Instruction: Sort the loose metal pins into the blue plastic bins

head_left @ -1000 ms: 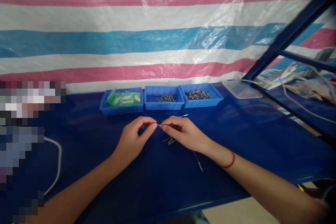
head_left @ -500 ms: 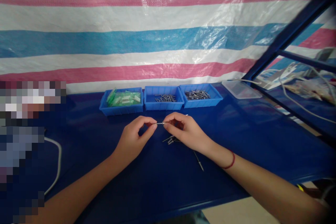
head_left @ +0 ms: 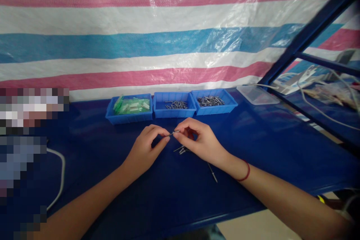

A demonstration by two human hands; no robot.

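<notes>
Between my two hands is a thin metal blind rivet [head_left: 171, 134], its pin slanting slightly up to the right. My left hand [head_left: 146, 143] pinches the pin end with thumb and forefinger. The other end is in the fingertips of my right hand [head_left: 203, 137], which has a red cord at the wrist. Several loose rivets [head_left: 182, 150] lie on the blue tabletop [head_left: 157, 191], partly hidden under my right hand. One more rivet [head_left: 213, 174] rests apart, nearer to me, below the right wrist.
Beyond my hands three blue bins stand in a row: the left bin [head_left: 129, 118] holds green-and-white packets, the middle bin [head_left: 174, 113] and right bin [head_left: 216, 110] hold small metal parts. A clear plastic lid [head_left: 257, 95], a white cable [head_left: 62, 172] and a blue frame bar [head_left: 309, 37] flank them.
The rivet has gone from nearly level to tilted, its right end higher. My right hand has lifted slightly and its fingertips have shifted. The loose rivets lie as before.
</notes>
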